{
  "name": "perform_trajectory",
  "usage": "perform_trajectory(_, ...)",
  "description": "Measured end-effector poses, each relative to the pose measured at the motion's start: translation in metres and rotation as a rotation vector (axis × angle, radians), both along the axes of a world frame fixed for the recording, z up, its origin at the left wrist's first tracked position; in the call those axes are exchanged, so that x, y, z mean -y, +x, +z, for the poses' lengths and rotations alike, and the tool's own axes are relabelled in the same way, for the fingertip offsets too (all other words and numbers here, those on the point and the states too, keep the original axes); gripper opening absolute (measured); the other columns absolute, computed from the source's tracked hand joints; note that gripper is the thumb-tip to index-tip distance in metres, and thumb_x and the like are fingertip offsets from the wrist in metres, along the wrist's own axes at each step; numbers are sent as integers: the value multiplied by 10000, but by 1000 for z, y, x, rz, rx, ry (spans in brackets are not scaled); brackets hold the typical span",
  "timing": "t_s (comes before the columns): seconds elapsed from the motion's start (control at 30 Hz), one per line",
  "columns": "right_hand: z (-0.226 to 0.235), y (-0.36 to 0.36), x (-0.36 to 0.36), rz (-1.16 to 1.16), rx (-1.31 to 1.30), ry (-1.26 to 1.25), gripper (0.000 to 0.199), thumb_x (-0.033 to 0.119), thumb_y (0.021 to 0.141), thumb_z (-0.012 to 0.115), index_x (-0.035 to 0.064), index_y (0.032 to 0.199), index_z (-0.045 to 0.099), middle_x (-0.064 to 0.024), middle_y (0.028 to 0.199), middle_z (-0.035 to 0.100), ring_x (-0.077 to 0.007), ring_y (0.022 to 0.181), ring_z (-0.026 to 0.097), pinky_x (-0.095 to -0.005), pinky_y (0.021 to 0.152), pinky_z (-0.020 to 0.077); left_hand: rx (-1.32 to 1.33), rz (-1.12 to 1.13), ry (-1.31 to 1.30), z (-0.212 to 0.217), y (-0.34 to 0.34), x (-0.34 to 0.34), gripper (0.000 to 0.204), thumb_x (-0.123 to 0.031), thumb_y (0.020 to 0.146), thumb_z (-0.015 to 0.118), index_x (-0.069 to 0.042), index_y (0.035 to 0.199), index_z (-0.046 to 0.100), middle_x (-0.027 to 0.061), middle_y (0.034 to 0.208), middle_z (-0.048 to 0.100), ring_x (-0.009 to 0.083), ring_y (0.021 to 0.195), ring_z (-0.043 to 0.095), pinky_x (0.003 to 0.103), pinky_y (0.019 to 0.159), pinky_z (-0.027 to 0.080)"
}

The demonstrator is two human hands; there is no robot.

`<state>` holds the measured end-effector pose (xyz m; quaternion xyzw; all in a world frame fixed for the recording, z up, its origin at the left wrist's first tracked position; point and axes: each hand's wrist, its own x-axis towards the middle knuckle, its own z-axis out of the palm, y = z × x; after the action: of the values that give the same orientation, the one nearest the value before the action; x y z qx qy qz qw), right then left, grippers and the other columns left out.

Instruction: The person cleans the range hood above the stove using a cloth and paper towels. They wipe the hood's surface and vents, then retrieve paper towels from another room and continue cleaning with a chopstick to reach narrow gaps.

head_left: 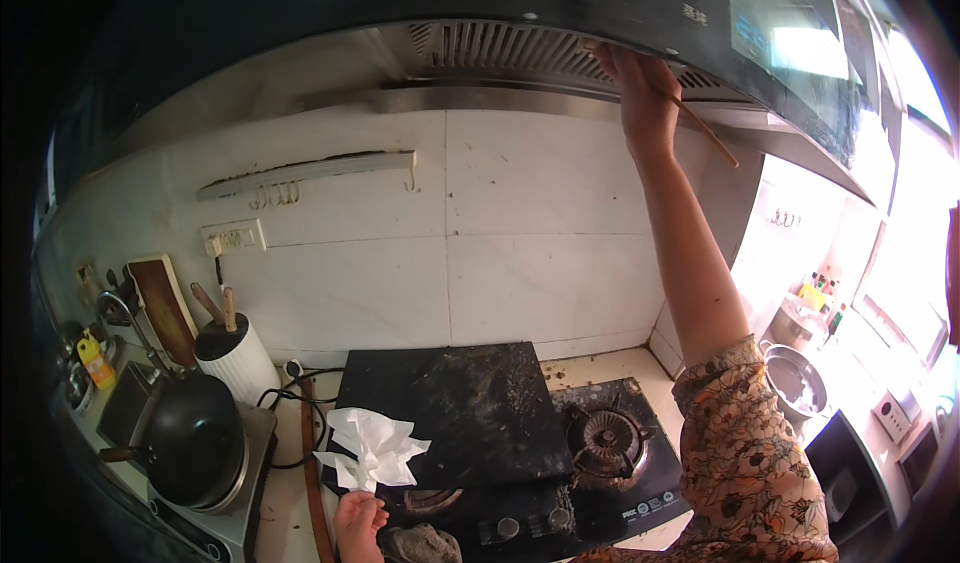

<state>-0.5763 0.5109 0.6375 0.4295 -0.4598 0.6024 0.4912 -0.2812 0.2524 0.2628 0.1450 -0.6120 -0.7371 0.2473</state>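
Observation:
My right hand (pixel 650 98) is raised under the range hood (pixel 430 3), its fingers up against the slatted metal filter (pixel 520 51). It is closed around a thin wooden stick (pixel 710 136), whose bare end points down to the right. The stick's other end is hidden by the hand and the hood's edge. Low in front, my left hand (pixel 360 525) pinches a crumpled white tissue (pixel 375 448). The tissue spreads above the fingers, over a black panel (pixel 450 403) lying on the left part of the gas stove (pixel 640 463).
The stove's right burner (pixel 608 438) is uncovered. A grey rag (pixel 420 543) lies beside my left hand. To the left are a black wok (pixel 190 441), a white knife block (pixel 240 353), a cutting board (pixel 165 308) and cables. A metal pot (pixel 795 378) stands on the right.

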Motion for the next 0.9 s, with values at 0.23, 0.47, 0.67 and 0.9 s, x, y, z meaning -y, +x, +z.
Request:
perform_trajectory(0.23, 9, -39, 11, -471, 20, 445, 121, 82, 800, 545, 17, 880, 609, -85, 842, 609, -155, 796, 602, -261, 760, 482, 56, 25, 155, -22, 0, 19, 155, -143, 825, 552, -35, 937, 545, 35, 797, 530, 118, 718, 515, 217, 642, 427)
perform_trajectory(0.47, -53, -11, 40, -317, 269, 674, 150, 131, 810, 509, 0, 799, 581, -84, 836, 577, -159, 745, 558, -273, 668, 464, 72, -8, 118, -21, 5, 22, 202, -155, 825, 550, -30, 981, 530, 50, 843, 538, 133, 727, 526, 242, 649, 435)
perform_trajectory(0.67, -95, 27, 18, 694, 740, 302, 250, 205, 896, 445, -28, 881, 534, -102, 844, 592, -159, 761, 598, -237, 696, 499, 29, 6, 180, 14, -21, -1, 86, -53, 776, 561, -36, 852, 522, 14, 757, 526, 78, 687, 490, 197, 612, 400)
perform_trajectory(0.9, -200, 79, 42, 1209, 871, 185, 356, 324, 913, 393, -6, 879, 521, -125, 879, 592, -178, 790, 606, -252, 722, 508, -309, -195, -139, 85, -94, -81, 412, -201, 802, 601, -27, 1149, 462, 65, 1037, 530, 134, 915, 492, 270, 802, 403)
